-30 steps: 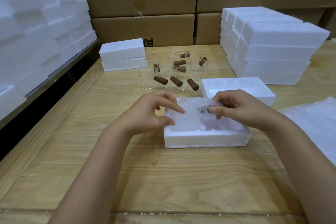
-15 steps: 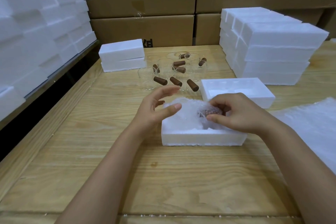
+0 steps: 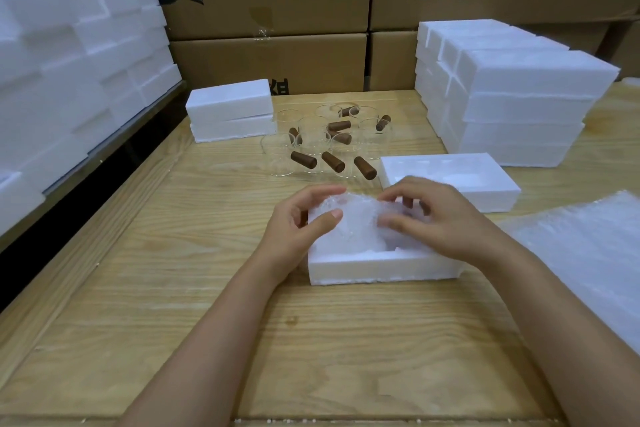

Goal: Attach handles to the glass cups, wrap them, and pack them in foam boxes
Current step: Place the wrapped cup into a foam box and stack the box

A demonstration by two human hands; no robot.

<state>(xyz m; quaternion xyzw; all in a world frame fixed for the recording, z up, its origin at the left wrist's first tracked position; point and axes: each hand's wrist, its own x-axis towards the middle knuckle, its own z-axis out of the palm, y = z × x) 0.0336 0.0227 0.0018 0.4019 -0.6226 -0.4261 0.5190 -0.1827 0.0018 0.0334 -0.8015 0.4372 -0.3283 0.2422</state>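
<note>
Fig. A crinkled translucent bubble-wrap bundle [image 3: 356,222] lies in the cavity of an open rectangular white foam box [image 3: 381,269] on the grained wooden table [image 3: 173,253]. The left hand [image 3: 298,229] cups it at 9 o'clock with thumb and curved fingers around it, while the right hand [image 3: 440,218] grips it from 3 o'clock with curled fingers. Clear cylindrical glass cups with brown peg-shaped handles [image 3: 311,146] stand at 12 o'clock, and a second moulded white foam half [image 3: 450,180] lies at 1 o'clock.
</note>
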